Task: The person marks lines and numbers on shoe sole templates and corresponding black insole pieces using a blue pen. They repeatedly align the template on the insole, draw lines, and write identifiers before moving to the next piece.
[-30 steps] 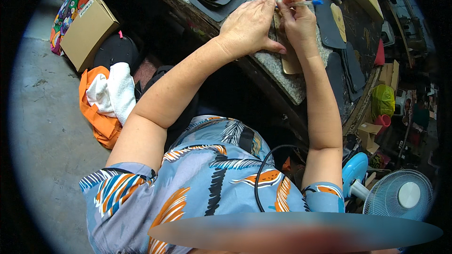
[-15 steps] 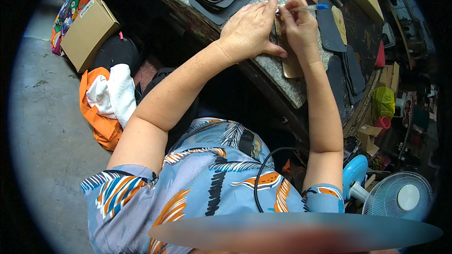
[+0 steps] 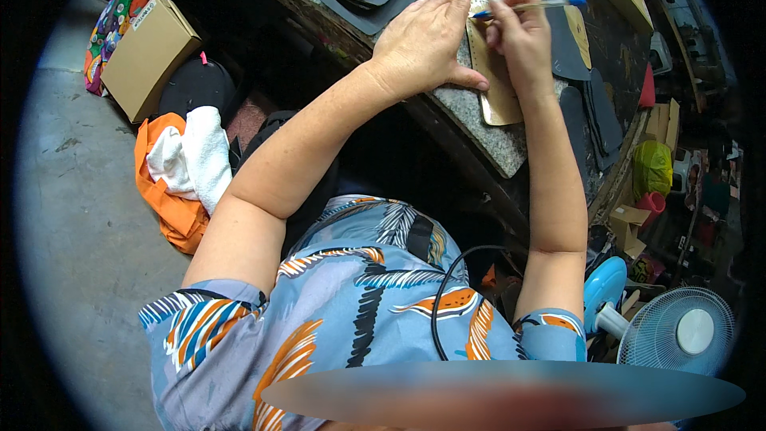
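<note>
Stack of dark sheets (image 3: 379,12) with a gold sheet on top: upper left, near the left hand. Left hand (image 3: 420,44): spread wide, palm down, thumb out over the left edge of the gold panel (image 3: 500,104). Panel lies on the speckled slab (image 3: 503,156), between the hands, partly covered by both. Right hand (image 3: 523,36): fingers pinched round the blue-ended pen (image 3: 552,4), tip at panel's upper end; contact can't be told. Dark pieces (image 3: 600,116) right of the right forearm.
</note>
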Demonstrator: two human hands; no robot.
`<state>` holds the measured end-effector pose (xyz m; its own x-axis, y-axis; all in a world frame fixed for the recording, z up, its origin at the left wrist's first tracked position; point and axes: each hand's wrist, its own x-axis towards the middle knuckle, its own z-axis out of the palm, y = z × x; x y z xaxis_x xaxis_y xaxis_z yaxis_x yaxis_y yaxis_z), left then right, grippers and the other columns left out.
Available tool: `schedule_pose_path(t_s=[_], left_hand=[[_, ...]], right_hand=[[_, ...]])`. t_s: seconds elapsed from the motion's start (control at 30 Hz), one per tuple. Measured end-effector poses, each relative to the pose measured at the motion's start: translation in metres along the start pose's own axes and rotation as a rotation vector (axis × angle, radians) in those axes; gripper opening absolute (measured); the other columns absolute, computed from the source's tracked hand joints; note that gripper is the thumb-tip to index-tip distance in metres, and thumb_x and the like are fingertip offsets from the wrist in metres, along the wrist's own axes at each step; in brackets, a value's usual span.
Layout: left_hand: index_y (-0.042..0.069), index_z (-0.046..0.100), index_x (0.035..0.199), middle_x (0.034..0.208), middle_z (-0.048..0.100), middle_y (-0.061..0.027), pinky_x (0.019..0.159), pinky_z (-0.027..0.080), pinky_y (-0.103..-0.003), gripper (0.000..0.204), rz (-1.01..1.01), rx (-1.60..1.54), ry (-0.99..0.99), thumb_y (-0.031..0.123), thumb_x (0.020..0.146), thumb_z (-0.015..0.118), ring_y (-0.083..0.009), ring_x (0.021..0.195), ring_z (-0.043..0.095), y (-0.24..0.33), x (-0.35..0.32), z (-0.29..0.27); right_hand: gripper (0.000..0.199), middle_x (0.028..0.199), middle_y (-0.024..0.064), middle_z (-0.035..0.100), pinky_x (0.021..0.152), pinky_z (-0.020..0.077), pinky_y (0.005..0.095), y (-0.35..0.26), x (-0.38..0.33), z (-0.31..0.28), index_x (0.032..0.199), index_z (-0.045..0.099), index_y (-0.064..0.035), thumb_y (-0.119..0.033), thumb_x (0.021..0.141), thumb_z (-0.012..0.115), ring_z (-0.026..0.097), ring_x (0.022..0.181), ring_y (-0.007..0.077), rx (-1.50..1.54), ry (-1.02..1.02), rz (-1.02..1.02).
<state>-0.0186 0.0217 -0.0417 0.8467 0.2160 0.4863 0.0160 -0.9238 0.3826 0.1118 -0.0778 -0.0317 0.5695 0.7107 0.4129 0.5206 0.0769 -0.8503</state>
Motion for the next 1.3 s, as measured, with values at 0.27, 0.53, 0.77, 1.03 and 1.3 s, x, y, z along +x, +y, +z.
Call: schedule_pose_path(t_s=[0.27,0.53,0.77,1.03,1.3], left_hand=[[-0.010,0.026,0.142,0.131,0.050,-0.0244,0.109,0.035,-0.038,0.121,-0.020,0.004,-0.027,0.063,0.061,0.078,-0.0333,0.126,0.048,0.0001,0.0013,-0.0029],[-0.012,0.031,0.138,0.124,0.054,-0.0250,0.104,0.041,-0.037,0.121,0.018,0.038,0.064,0.062,0.055,0.080,-0.0324,0.119,0.053,0.0007,0.0002,-0.0008],[-0.011,0.031,0.138,0.124,0.055,-0.0247,0.105,0.040,-0.037,0.121,-0.026,0.026,0.040,0.063,0.056,0.080,-0.0323,0.119,0.053,0.0042,-0.0013,-0.0034],[-0.011,0.030,0.139,0.123,0.055,-0.0243,0.106,0.039,-0.037,0.122,-0.022,0.012,0.013,0.064,0.056,0.079,-0.0315,0.120,0.052,0.0028,-0.0002,-0.0038],[-0.011,0.030,0.139,0.125,0.054,-0.0244,0.105,0.039,-0.037,0.121,-0.015,0.015,0.029,0.063,0.057,0.079,-0.0317,0.120,0.052,0.0035,-0.0014,-0.0041]], right_hand=[[0.010,0.067,-0.0029,0.054,0.047,0.0390,0.0188,-0.0087,0.0002,-0.0013,0.090,0.052,-0.0080,-0.010,0.092,0.061,0.051,0.054,0.0046,0.166,0.062,0.153],[0.010,0.072,0.0008,0.057,0.050,0.0402,0.0186,-0.0068,-0.0004,-0.0031,0.091,0.051,-0.0070,-0.011,0.093,0.060,0.053,0.060,0.0043,0.132,-0.024,0.172],[0.011,0.072,0.0016,0.057,0.059,0.0453,0.0241,-0.0073,-0.0005,-0.0059,0.090,0.053,-0.0061,-0.009,0.090,0.063,0.055,0.065,0.0102,0.133,0.015,0.296],[0.010,0.071,-0.0016,0.055,0.051,0.0405,0.0208,-0.0052,-0.0016,-0.0073,0.089,0.054,-0.0075,-0.012,0.092,0.062,0.050,0.057,0.0059,0.139,-0.019,0.237],[0.007,0.072,-0.0019,0.052,0.050,0.0386,0.0205,-0.0082,-0.0010,-0.0067,0.089,0.053,-0.0072,-0.009,0.092,0.059,0.047,0.057,0.0046,0.203,-0.038,0.193]])
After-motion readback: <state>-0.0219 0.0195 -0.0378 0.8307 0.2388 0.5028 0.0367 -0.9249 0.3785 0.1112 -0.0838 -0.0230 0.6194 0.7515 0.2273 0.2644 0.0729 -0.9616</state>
